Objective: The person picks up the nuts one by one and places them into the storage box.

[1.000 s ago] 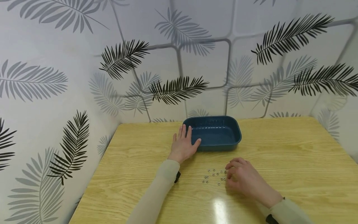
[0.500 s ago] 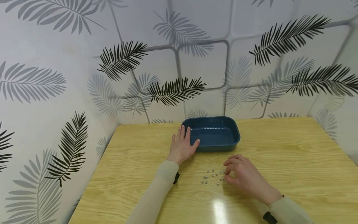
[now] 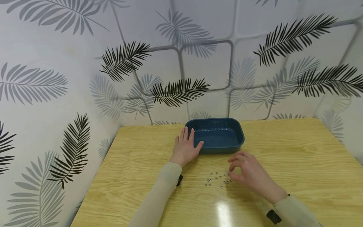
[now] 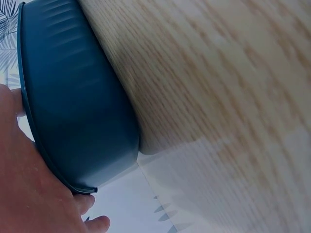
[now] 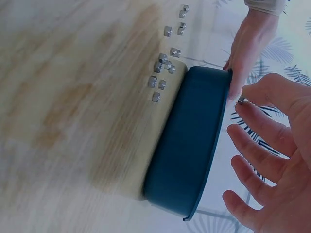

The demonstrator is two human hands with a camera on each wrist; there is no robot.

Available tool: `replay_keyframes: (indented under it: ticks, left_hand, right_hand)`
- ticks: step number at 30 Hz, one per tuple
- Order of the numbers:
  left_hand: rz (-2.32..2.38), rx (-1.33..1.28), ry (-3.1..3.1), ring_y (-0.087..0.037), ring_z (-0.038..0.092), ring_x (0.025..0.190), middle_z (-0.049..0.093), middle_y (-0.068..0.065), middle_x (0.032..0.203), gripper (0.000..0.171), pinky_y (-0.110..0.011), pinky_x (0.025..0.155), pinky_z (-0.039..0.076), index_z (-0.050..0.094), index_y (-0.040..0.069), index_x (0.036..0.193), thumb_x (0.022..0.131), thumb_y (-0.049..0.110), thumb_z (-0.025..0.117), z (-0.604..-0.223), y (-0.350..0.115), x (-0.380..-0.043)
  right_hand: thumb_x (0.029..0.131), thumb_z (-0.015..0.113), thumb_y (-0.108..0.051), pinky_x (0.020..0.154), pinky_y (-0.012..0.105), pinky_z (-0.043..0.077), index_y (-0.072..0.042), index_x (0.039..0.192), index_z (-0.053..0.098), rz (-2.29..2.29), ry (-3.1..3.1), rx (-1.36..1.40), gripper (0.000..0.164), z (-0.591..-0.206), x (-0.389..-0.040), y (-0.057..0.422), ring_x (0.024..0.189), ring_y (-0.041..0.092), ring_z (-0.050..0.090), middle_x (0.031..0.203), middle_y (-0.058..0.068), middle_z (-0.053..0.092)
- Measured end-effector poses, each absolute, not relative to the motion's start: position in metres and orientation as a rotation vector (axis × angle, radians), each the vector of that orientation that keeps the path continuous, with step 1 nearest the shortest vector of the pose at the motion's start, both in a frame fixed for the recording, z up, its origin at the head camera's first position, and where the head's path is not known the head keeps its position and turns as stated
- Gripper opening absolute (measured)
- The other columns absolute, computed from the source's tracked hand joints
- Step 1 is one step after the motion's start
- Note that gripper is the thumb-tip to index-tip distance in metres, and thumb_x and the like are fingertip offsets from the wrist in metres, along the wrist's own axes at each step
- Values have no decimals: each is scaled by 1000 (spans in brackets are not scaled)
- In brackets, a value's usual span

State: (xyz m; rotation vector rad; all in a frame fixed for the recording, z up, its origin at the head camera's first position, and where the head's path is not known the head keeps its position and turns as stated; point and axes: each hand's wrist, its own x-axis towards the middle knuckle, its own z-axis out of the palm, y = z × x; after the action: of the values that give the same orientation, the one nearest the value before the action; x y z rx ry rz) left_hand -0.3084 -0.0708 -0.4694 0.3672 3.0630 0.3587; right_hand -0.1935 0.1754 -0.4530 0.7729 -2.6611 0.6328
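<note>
My left hand (image 3: 185, 149) rests on the left rim of a dark blue rectangular dish (image 3: 218, 137), fingers straight and spread, thumb along the front rim. In the left wrist view, the hand (image 4: 29, 179) lies over the edge of the dish wall (image 4: 77, 97). My right hand (image 3: 250, 171) is raised over the table, in front of the dish on the right. Between its thumb and index fingertips it pinches a small metal nut (image 5: 241, 99); the other fingers are spread apart. Several more nuts (image 3: 216, 177) lie scattered on the table just left of this hand.
The wooden table (image 3: 136, 157) reaches back to a wall (image 3: 204, 69) with a leaf pattern, and the dish stands near that far edge. A bright light reflection (image 3: 223, 212) shows on the tabletop in front of the nuts.
My right hand has lifted slightly from beside the nuts, its thumb and index finger now pinching together. The left hand has stayed on the dish rim.
</note>
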Motion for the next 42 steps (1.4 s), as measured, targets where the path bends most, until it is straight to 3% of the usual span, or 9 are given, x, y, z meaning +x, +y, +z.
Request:
replay_keyframes:
  ticks: [7, 20, 42]
  left_hand:
    - [359, 356, 3066, -24, -3, 150, 0, -12, 164, 79, -49, 118, 6, 11, 16, 160, 100, 64, 30, -472, -73, -305]
    - [369, 361, 3068, -26, -1, 150, -2, -12, 164, 79, -50, 118, 8, 10, 16, 160, 100, 64, 29, -470, -72, -308]
    - [392, 382, 3075, -26, -1, 150, 1, -12, 164, 78, -50, 118, 10, 12, 15, 160, 100, 63, 31, -470, -71, -308]
  right_hand:
    - [77, 81, -16, 95, 55, 43, -24, 73, 71, 661, -2678, 753, 14, -453, -193, 175, 110, 30, 56, 107, 2, 70]
    - [77, 80, -11, 92, 49, 45, -17, 76, 71, 690, -2513, 723, 10, -449, -205, 176, 104, 27, 56, 102, 4, 71]
    - [78, 80, -8, 99, 50, 39, -9, 81, 74, 772, -2420, 616, 7, -450, -219, 174, 112, 33, 54, 103, 9, 71]
